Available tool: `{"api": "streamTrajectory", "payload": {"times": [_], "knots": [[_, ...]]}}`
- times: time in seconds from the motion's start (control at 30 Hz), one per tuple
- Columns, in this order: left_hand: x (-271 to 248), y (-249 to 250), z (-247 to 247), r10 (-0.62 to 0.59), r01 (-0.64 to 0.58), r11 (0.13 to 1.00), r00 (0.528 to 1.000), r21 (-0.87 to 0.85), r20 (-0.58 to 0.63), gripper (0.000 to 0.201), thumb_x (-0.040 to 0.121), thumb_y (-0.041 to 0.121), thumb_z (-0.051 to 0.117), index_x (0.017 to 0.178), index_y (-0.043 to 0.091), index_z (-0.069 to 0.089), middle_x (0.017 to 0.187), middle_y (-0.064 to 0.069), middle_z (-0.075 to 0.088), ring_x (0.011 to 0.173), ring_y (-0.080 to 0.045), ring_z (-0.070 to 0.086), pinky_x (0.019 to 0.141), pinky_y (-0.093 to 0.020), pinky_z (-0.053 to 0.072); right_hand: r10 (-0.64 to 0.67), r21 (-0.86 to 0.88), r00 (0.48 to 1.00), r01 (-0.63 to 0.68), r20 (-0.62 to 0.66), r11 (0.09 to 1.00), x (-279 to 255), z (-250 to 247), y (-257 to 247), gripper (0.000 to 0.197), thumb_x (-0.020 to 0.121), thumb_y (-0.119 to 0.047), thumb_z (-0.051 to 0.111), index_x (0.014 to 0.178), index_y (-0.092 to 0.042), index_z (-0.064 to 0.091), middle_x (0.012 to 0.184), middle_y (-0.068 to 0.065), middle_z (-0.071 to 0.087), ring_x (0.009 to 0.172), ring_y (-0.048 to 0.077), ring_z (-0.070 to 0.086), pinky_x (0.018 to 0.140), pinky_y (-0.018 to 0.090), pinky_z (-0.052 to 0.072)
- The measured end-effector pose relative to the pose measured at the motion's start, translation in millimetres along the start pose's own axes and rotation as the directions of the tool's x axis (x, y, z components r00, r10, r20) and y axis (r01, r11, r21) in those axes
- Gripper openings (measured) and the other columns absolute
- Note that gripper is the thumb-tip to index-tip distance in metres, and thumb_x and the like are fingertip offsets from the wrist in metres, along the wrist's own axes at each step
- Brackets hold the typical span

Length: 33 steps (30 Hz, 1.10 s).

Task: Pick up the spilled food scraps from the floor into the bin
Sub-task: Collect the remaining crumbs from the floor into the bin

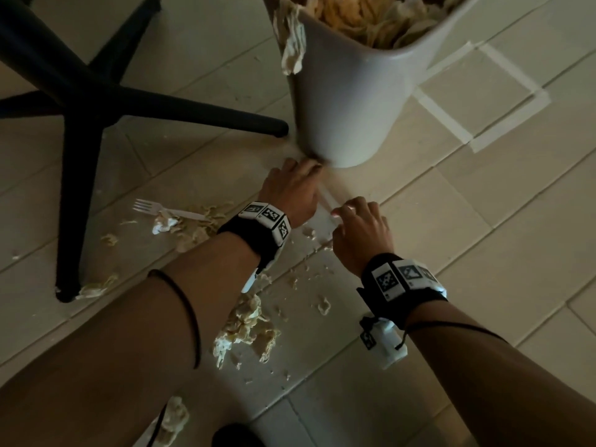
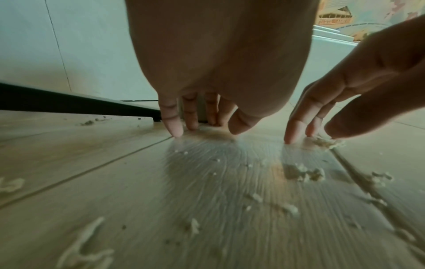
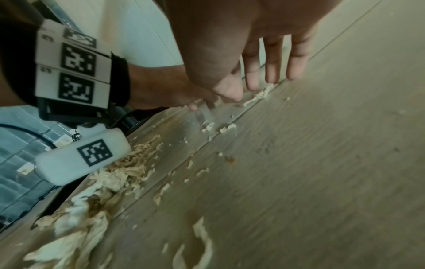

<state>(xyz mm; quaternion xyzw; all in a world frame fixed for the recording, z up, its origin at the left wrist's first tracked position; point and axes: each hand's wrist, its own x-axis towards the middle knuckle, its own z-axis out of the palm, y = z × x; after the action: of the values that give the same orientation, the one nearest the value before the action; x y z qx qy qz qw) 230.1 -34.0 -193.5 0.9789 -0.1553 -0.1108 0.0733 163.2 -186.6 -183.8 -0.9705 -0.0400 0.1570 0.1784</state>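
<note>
The white bin stands at the top of the head view, full of pale noodle scraps, with a napkin draped over its rim. My left hand has its straight fingers pressing the floor at the foot of the bin. My right hand is just to its right, fingertips down on a small clump of scraps with the thumb beside it. A blurred pale strip lies between the hands; I cannot tell what it is. Bigger scrap piles lie under my forearms.
A black chair base spreads over the left, one leg ending close to the bin. A white plastic fork lies among noodles and a crumpled napkin. Tape marks cross the floor at right. Crumbs dot the planks.
</note>
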Motion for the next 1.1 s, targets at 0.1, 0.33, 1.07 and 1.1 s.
{"api": "streamTrajectory", "payload": {"times": [0.1, 0.33, 1.07, 1.1], "knots": [[-5, 3, 0, 0.031, -0.030, 0.998, 0.999, 0.047, -0.011, 0.045, 0.093, 0.022, 0.045, 0.137, 0.015, 0.050, 0.146, 0.000, 0.046, 0.123, -0.030, 0.046, 0.093, -0.046, 0.044, -0.018, -0.007, 1.000, 0.018, 0.001, 1.000, -6, 2, -1, 0.042, 0.090, -0.019, 0.052, 0.132, -0.021, 0.057, 0.140, 0.004, 0.047, 0.128, 0.027, 0.041, 0.104, 0.044, 0.040], [-28, -2, -1, 0.130, -0.130, 0.991, 0.991, -0.003, -0.016, 0.038, 0.092, 0.021, 0.046, 0.126, 0.018, 0.061, 0.132, 0.001, 0.059, 0.121, -0.024, 0.048, 0.095, -0.043, 0.047, -0.042, 0.083, 0.999, 0.040, 0.014, 0.996, -14, 1, -1, 0.038, 0.091, -0.015, 0.052, 0.128, -0.020, 0.061, 0.137, 0.003, 0.051, 0.128, 0.025, 0.042, 0.105, 0.043, 0.040], [25, 15, -3, -0.466, 0.421, 0.847, 0.881, -0.324, -0.075, 0.024, 0.085, 0.041, 0.066, 0.105, 0.031, 0.073, 0.113, 0.001, 0.072, 0.107, -0.029, 0.065, 0.087, -0.036, 0.048, 0.108, 0.234, 0.994, -0.107, 0.008, 0.966, -18, -7, 22, 0.028, 0.093, -0.026, 0.056, 0.120, -0.021, 0.062, 0.121, 0.003, 0.056, 0.113, 0.025, 0.052, 0.086, 0.037, 0.046], [22, 14, -4, -0.470, 0.422, 0.838, 0.880, -0.345, -0.067, 0.023, 0.083, 0.041, 0.067, 0.102, 0.029, 0.073, 0.110, 0.002, 0.072, 0.105, -0.028, 0.066, 0.088, -0.035, 0.049, 0.107, 0.236, 0.994, -0.106, 0.008, 0.966, -17, -7, 22, 0.028, 0.093, -0.026, 0.056, 0.120, -0.021, 0.062, 0.120, 0.004, 0.056, 0.113, 0.026, 0.052, 0.086, 0.038, 0.047]]}}
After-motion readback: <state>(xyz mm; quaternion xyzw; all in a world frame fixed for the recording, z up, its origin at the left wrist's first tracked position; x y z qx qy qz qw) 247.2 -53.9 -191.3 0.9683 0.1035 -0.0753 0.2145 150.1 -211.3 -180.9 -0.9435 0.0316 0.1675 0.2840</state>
